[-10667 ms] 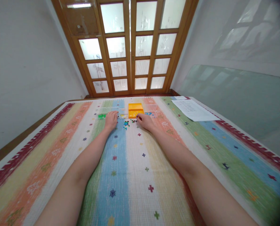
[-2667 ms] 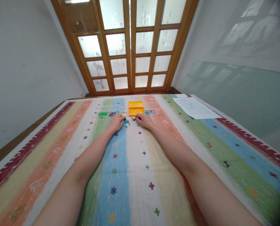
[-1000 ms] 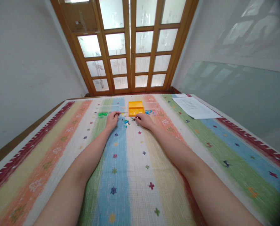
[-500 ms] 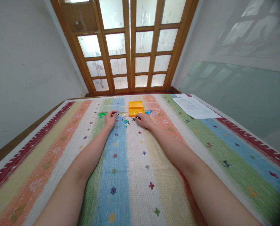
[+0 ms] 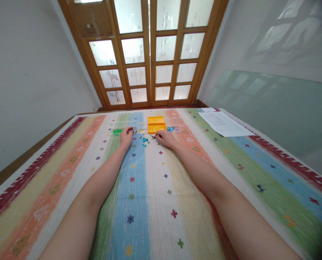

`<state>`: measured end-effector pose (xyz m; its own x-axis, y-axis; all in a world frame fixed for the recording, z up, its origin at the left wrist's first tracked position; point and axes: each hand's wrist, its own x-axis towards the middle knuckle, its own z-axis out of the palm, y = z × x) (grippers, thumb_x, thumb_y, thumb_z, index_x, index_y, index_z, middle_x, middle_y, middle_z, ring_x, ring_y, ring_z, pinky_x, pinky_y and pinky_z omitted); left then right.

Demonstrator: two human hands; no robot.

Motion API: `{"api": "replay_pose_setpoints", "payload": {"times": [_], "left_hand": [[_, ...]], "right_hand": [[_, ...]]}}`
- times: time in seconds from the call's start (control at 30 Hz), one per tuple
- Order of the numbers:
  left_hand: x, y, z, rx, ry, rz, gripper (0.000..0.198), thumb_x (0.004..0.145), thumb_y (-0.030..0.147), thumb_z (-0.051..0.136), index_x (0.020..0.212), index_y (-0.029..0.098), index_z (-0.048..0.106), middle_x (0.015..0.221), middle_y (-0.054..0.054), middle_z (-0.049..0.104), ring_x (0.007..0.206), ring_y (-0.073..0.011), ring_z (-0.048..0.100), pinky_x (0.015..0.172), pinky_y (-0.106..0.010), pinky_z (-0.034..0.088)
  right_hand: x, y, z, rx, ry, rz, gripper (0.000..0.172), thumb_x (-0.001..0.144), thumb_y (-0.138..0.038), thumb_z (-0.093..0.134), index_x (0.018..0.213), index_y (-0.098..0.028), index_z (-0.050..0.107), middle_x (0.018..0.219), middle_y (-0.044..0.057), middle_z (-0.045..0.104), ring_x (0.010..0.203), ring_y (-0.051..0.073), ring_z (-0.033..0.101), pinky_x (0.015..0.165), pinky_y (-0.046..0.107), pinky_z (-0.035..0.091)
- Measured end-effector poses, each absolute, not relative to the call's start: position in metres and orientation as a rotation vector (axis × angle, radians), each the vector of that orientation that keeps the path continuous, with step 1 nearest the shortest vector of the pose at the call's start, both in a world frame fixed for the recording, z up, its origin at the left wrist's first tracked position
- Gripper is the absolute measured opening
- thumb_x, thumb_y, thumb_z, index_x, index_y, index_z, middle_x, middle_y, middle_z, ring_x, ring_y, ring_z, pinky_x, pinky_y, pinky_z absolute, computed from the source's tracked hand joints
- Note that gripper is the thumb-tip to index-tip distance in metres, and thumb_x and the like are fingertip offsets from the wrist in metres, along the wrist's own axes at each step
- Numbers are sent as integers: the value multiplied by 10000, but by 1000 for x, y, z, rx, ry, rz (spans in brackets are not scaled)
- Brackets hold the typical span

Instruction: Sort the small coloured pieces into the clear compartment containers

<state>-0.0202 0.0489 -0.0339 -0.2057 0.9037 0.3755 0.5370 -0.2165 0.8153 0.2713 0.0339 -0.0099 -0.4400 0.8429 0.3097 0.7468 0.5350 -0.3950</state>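
Note:
Both my arms stretch far out over a striped cloth. My left hand [image 5: 126, 136] lies with fingers curled at the near edge of a clear compartment tray [image 5: 128, 125], beside the green pieces [image 5: 118, 131] in it; what it pinches is too small to make out. My right hand [image 5: 164, 137] pinches at the right side of a small heap of loose coloured pieces [image 5: 146, 141] lying between the hands. An orange tray [image 5: 155, 124] with a few pale pieces stands just beyond the heap, and blue pieces [image 5: 171, 129] lie to its right.
A white printed sheet [image 5: 223, 123] lies at the far right of the striped cloth [image 5: 155, 202]. Wooden glazed doors [image 5: 150, 54] close off the far end. A glass pane [image 5: 271, 108] leans along the right wall, and a white wall runs along the left.
My left hand has drawn back from the heap and moved left and farther, up to the clear tray by the green pieces. My right hand has stayed at the heap.

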Motion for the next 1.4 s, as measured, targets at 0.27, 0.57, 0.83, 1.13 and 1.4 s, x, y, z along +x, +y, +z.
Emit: {"api": "replay_pose_setpoints", "payload": {"times": [0.27, 0.57, 0.83, 1.13, 1.4], "left_hand": [[-19, 53, -39, 1520, 1639, 1512, 355, 925, 208, 544, 1236, 170, 712, 1080, -71, 771, 839, -171, 722, 820, -310, 604], [-20, 52, -38, 1528, 1736, 1445, 382, 940, 189, 543, 1291, 185, 692, 1180, -65, 761, 806, -159, 712, 859, -327, 598], [-8, 32, -24, 2002, 1747, 1209, 259, 948, 191, 562, 1116, 192, 759, 1139, -77, 741, 944, -198, 674, 940, -347, 551], [2, 18, -15, 2457, 1704, 772, 243, 936, 228, 604, 1073, 205, 802, 1060, -100, 703, 1049, -267, 621, 1010, -411, 476], [2, 18, -15, 2472, 1753, 721, 269, 950, 259, 592, 1099, 215, 812, 1080, -102, 713, 1041, -267, 610, 987, -406, 474]], "right_hand": [[271, 35, -10, -1309, -2313, 277, 182, 1008, -263, 577, 981, -206, 748, 990, 58, 764, 892, 191, 641, 743, 252, 377], [271, 35, -12, -1287, -2312, 263, 175, 1002, -248, 579, 978, -202, 747, 995, 59, 767, 899, 193, 648, 737, 252, 375], [270, 35, -10, -1294, -2306, 279, 179, 1004, -251, 579, 991, -212, 753, 1003, 56, 773, 911, 195, 658, 753, 253, 388], [270, 34, -10, -1295, -2306, 281, 191, 1007, -267, 580, 977, -207, 759, 973, 58, 772, 885, 193, 657, 732, 256, 385], [270, 34, -9, -1280, -2312, 270, 184, 1014, -269, 583, 978, -209, 752, 972, 53, 773, 880, 187, 655, 722, 253, 372]]}}
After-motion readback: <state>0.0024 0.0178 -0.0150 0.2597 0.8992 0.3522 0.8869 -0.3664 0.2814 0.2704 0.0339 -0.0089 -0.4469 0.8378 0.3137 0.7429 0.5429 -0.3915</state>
